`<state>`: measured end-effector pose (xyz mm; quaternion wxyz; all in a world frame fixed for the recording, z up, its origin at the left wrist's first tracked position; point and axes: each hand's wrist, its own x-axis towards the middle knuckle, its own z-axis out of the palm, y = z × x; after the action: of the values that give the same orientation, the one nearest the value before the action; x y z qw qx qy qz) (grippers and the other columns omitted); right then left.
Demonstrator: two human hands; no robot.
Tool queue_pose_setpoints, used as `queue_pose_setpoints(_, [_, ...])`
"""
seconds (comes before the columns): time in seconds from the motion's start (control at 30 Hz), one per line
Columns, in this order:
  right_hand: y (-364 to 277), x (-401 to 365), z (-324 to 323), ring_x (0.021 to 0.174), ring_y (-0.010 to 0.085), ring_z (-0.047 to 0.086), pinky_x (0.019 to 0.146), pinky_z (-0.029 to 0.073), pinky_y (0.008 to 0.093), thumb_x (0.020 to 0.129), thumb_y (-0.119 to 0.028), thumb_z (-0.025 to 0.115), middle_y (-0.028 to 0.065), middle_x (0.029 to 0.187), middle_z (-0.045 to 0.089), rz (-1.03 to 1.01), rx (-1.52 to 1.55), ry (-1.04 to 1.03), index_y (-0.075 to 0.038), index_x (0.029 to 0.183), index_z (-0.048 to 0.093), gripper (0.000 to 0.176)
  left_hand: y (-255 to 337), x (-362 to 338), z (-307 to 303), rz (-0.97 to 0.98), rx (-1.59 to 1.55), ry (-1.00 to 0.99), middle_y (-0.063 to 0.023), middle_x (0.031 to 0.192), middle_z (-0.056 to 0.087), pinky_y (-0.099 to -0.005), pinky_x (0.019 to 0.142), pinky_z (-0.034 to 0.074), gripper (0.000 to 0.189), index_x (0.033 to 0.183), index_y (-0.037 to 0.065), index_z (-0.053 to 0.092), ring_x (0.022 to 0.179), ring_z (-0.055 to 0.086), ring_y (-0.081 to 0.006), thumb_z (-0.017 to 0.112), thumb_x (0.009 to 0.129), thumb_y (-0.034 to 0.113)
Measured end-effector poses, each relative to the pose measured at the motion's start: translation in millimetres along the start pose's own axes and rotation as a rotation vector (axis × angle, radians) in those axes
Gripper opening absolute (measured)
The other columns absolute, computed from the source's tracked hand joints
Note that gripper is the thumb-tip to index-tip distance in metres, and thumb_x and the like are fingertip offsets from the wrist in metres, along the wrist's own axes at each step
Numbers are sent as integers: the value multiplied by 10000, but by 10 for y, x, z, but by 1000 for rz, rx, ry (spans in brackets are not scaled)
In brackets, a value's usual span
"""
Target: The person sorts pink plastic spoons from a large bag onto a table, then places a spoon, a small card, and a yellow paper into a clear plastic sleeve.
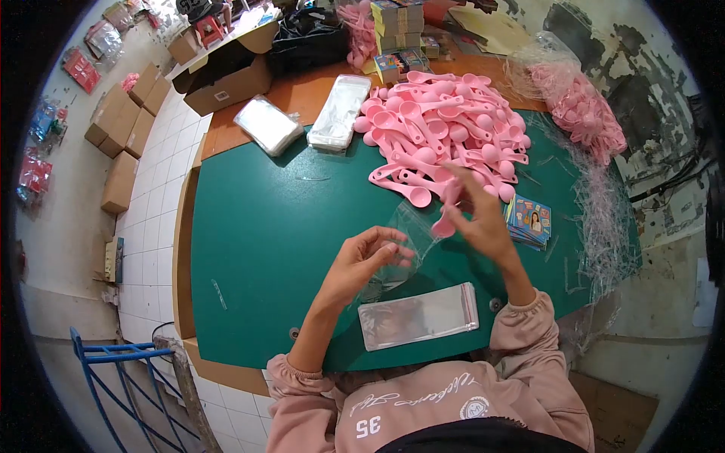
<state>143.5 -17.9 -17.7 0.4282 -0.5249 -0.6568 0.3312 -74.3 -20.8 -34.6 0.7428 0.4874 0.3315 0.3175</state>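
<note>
My left hand (pixel 364 263) has its thumb and fingers closed on a clear plastic bag (pixel 411 230), which spreads up and to the right over the green tabletop. Pinched in my right hand (pixel 483 219) is a pink measuring spoon (pixel 443 226), its bowl hanging down at the bag's right edge. A large heap of pink spoons (pixel 445 124) lies just beyond both hands. Right of my right hand sits a small stack of printed cards (pixel 531 221). Nearest my body is a flat stack of clear bags (pixel 418 317).
Two more stacks of clear bags, a left one (pixel 268 126) and a right one (pixel 340 113), lie at the back. An open cardboard box (pixel 228 84) stands behind them. Bundled cards (pixel 398 34) rise behind the heap. Crumpled plastic (pixel 604 226) lines the right edge, below a bag of pink spoons (pixel 578 106).
</note>
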Motion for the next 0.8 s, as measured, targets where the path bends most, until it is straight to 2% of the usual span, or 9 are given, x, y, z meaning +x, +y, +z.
queue_pose_setpoints(0.03, [16, 8, -22, 791, 166, 574, 680, 488, 291, 778, 0, 499, 99, 900, 544, 0, 0, 1, -18, 1146, 436, 373, -2, 6, 4, 0, 0, -1, -109, 894, 616, -272, 752, 474, 251, 1020, -5, 514, 830, 596, -165, 543, 840, 167])
queue_pose_setpoints(0.1, [42, 20, -46, 767, 97, 559, 666, 487, 227, 832, -56, 511, 61, 878, 551, 22, 503, 126, -14, 1088, 483, 261, -6, 20, 12, 27, 50, 27, -113, 882, 624, -277, 758, 468, 244, 1026, -11, 512, 821, 601, -167, 550, 833, 133])
queue_pose_setpoints(0.23, [16, -23, -42, 733, 90, 559, 648, 485, 212, 850, -86, 521, 45, 854, 560, 66, 407, 203, 1, 991, 529, 166, 28, 17, 36, 32, 72, 59, -128, 890, 623, -254, 766, 468, 229, 1035, -27, 501, 823, 598, -151, 543, 832, 70])
queue_pose_setpoints(0.3, [-37, -48, -22, 715, 79, 553, 622, 486, 205, 843, -93, 540, 39, 820, 560, -9, 218, 300, 12, 911, 549, 126, 45, 18, 48, 22, 40, 60, -115, 875, 629, -258, 729, 471, 234, 1031, 2, 514, 804, 605, -153, 565, 818, 82])
queue_pose_setpoints(0.43, [-263, -99, 2, 705, 72, 548, 599, 488, 206, 848, -97, 536, 35, 805, 554, -36, 301, 420, 16, 897, 542, 124, 12, 25, 66, 20, 86, 58, -113, 870, 630, -251, 712, 474, 241, 1031, 8, 515, 791, 605, -145, 577, 809, 81])
queue_pose_setpoints(0.5, [-313, -116, 37, 699, 73, 547, 594, 493, 213, 841, -89, 547, 30, 796, 558, -151, 359, 534, 15, 899, 538, 119, 19, 11, 90, 54, 111, 57, -111, 868, 631, -252, 703, 475, 251, 1030, 9, 515, 780, 604, -141, 588, 804, 91])
queue_pose_setpoints(0.63, [-356, -182, 89, 710, 85, 557, 592, 497, 221, 828, -85, 566, 39, 796, 564, -143, 363, 523, 11, 898, 526, 125, 63, -9, 113, 55, 103, 83, -113, 889, 627, -227, 703, 479, 243, 1037, -11, 507, 808, 601, -134, 566, 825, 92])
queue_pose_setpoints(0.73, [-404, -207, 80, 712, 92, 564, 590, 499, 220, 820, -78, 572, 49, 797, 570, -120, 166, 466, 7, 894, 517, 125, 92, -27, 132, 58, 184, 121, -100, 881, 629, -226, 694, 479, 233, 1027, -4, 518, 803, 603, -130, 568, 824, 99])
queue_pose_setpoints(0.8, [-456, -207, 87, 709, 91, 570, 597, 494, 217, 805, -69, 587, 65, 793, 574, -112, 179, 548, 3, 913, 499, 157, 75, -35, 169, 63, 152, 89, -86, 867, 632, -224, 686, 478, 226, 1019, -2, 529, 788, 605, -124, 568, 827, 110])
